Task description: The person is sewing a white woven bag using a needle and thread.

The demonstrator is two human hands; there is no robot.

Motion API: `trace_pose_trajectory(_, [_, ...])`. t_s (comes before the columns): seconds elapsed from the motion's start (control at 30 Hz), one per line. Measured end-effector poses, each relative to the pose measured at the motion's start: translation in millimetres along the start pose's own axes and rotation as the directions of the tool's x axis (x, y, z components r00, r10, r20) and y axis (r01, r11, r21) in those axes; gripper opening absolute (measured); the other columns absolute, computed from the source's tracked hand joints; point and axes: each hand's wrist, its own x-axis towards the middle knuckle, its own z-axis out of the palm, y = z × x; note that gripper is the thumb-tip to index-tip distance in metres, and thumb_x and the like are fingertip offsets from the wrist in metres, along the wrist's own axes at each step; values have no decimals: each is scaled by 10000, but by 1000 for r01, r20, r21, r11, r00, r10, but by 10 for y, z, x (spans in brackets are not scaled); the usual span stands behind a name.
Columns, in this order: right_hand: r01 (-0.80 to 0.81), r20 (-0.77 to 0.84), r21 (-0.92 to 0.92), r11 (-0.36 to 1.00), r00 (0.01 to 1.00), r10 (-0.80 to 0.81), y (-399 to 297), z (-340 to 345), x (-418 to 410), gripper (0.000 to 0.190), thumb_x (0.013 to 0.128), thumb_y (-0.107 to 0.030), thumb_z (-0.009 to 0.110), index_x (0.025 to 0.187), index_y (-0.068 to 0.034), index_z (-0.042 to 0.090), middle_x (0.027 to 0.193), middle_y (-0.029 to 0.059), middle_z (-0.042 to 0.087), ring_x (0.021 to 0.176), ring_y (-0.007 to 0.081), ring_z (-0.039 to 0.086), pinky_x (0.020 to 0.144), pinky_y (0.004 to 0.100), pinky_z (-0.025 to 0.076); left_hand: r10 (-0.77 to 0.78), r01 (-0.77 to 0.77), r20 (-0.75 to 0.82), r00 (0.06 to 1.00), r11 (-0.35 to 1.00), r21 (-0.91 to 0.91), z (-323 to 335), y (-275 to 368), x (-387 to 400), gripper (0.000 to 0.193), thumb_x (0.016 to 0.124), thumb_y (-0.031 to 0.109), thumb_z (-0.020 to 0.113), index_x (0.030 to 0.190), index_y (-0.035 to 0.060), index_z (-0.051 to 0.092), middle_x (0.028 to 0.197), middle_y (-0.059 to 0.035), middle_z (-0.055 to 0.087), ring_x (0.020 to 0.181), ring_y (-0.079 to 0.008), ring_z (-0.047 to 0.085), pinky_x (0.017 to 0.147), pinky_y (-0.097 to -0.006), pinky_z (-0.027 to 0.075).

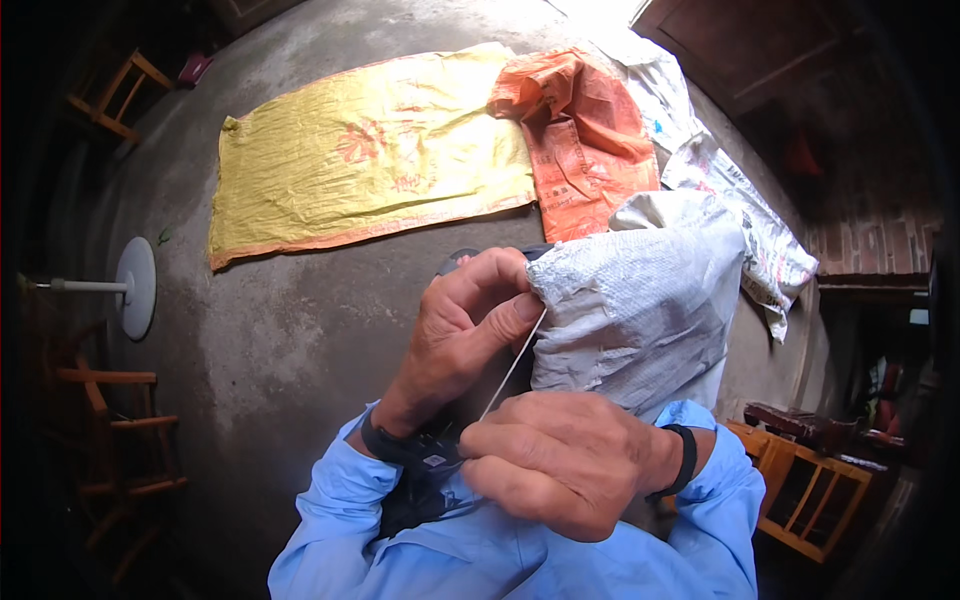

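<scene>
A white woven plastic sack [637,300] lies bunched before me, spread over my lap on the right side. My left hand [469,319] pinches its corner edge between thumb and fingers. From that corner a thin white thread [513,367] runs taut, down towards me. The thread's lower end goes into my right hand [555,457], whose fingers are closed on it near my chest. Whether a needle is in those fingers is hidden. Dark bands circle both wrists.
On the concrete floor [300,352] ahead lies a flat yellow woven sack [315,172]. Beside it are a crumpled orange sack [592,165] and more white sacks [772,247]. A white round stand base [137,289] and wooden chairs [127,424] stand left; another wooden chair [802,495] is right.
</scene>
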Motion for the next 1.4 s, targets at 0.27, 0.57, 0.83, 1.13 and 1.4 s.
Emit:
trace_pose_trajectory(0.27, [-57, 55, 163, 985, 997, 48, -8, -182, -13, 271, 869, -79, 623, 1087, 81, 614, 984, 218, 681, 754, 318, 683, 635, 371, 568, -15, 15, 13, 1000, 1000, -8, -29, -27, -16, 134, 1034, 139, 656, 1101, 26, 628, 1008, 14, 651, 868, -48, 562, 764, -215, 455])
trace_pose_trajectory(0.57, [-262, -447, 168, 950, 839, 310, 110, -449, -324, 176, 946, 137, 561, 1110, 76, 546, 906, 152, 665, 780, 181, 656, 692, 310, 547, -41, 39, 36, 998, 998, 54, 119, 38, -121, 614, 925, 171, 793, 1397, -28, 456, 1231, -76, 637, 1018, -129, 634, 831, -261, 513])
trace_pose_trajectory(0.83, [-391, -624, 60, 918, 704, 341, 422, -390, -460, 156, 1024, 36, 590, 1172, 44, 543, 955, 107, 667, 784, 96, 611, 654, 227, 510, 53, -182, 209, 976, 722, 667, 245, -139, -339, 675, 850, 226, 805, 1392, -38, 501, 911, -259, 701, 803, -365, 739, 724, -398, 574])
trace_pose_trajectory(1.13, [-483, -717, -195, 854, 664, 212, 268, -573, -373, 162, 1016, 41, 607, 1173, 30, 570, 980, 82, 680, 817, 85, 646, 678, 211, 527, 232, -368, 294, 927, 709, 602, 595, -139, -511, 487, 828, 157, 786, 1203, -47, 552, 824, -240, 674, 713, -436, 691, 639, -445, 564])
trace_pose_trajectory(1.4, [-127, -678, -366, 922, 715, -171, -395, -840, 206, 214, 997, 68, 616, 1203, 43, 564, 969, 125, 700, 735, 94, 640, 586, 194, 487, 430, -635, 467, 772, 527, 565, 888, 406, -699, 534, 802, 130, 813, 1246, -29, 564, 860, -191, 677, 709, -373, 715, 610, -401, 577])
